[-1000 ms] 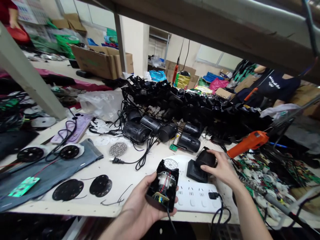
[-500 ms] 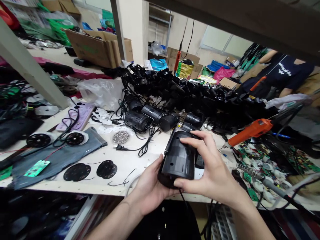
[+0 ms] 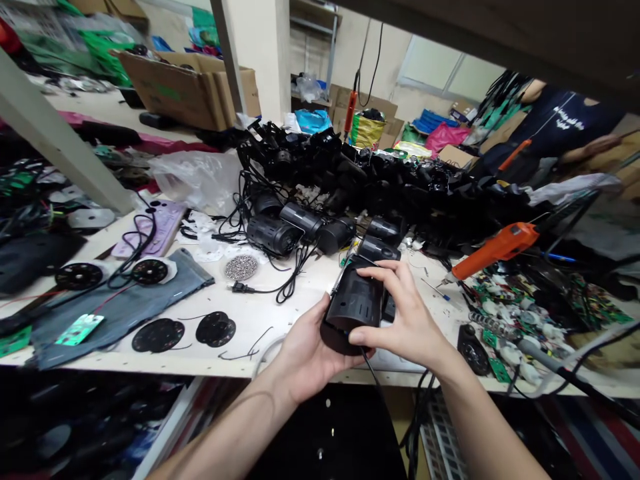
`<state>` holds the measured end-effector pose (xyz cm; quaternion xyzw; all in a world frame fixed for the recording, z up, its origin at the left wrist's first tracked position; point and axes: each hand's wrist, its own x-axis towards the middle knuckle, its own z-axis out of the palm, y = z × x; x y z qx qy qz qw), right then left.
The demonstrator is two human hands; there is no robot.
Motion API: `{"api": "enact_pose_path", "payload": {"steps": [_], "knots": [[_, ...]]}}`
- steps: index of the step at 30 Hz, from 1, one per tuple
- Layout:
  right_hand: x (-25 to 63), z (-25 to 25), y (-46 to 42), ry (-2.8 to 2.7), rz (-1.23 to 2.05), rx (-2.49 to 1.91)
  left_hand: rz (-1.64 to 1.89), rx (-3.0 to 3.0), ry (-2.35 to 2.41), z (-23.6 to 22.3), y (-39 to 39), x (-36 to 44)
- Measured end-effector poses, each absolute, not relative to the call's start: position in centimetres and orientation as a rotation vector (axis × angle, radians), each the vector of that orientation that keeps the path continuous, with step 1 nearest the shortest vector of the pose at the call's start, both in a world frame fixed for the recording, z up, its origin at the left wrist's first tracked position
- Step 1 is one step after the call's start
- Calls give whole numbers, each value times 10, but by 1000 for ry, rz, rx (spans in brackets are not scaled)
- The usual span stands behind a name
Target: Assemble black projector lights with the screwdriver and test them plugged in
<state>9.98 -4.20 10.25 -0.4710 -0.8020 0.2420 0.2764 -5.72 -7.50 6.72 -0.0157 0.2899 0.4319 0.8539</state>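
Note:
Between both hands is a black cylindrical plastic housing (image 3: pixel 356 300), tilted, with small slots in its side and a cord hanging from its lower end. My left hand (image 3: pixel 310 347) cups it from below and the left, thumb along its side. My right hand (image 3: pixel 405 320) grips it from the right, fingers on the upper part and thumb near the bottom rim. Just beyond lie similar black housings (image 3: pixel 379 249). A plug with a black cord (image 3: pixel 245 288) rests on the table to the left, near a round dish of small screws (image 3: pixel 241 267).
An orange electric screwdriver (image 3: pixel 495 250) lies at the right beside a heap of circuit boards and small parts (image 3: pixel 520 320). Black parts (image 3: pixel 320 160) pile up at the back. Black discs (image 3: pixel 159 335) and a denim cloth (image 3: pixel 120 307) lie left. A co-worker (image 3: pixel 570 127) stands at the far right.
The camera view has shifted slightly. Both hands still hold the housing, which has turned a little, its lower end showing somewhat differently. The co-worker's arm has moved.

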Motion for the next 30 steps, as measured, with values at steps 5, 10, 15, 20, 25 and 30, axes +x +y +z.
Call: {"api": "enact_pose_path", "payload": {"steps": [5, 10, 15, 20, 25, 30], "knots": [[101, 98, -41, -2141, 701, -1270, 895, -43, 645, 68, -74, -55], [102, 95, -40, -2139, 715, -1254, 891, -39, 664, 70, -74, -56], [102, 93, -41, -2150, 714, -1248, 880, -23, 686, 71, -74, -54], [104, 89, -40, -2141, 730, -1249, 866, -40, 719, 72, -73, -53], [105, 84, -38, -2132, 763, -1243, 871, -53, 719, 72, -71, -53], [105, 81, -36, -2113, 792, -1239, 887, -57, 711, 70, -72, -53]]}}
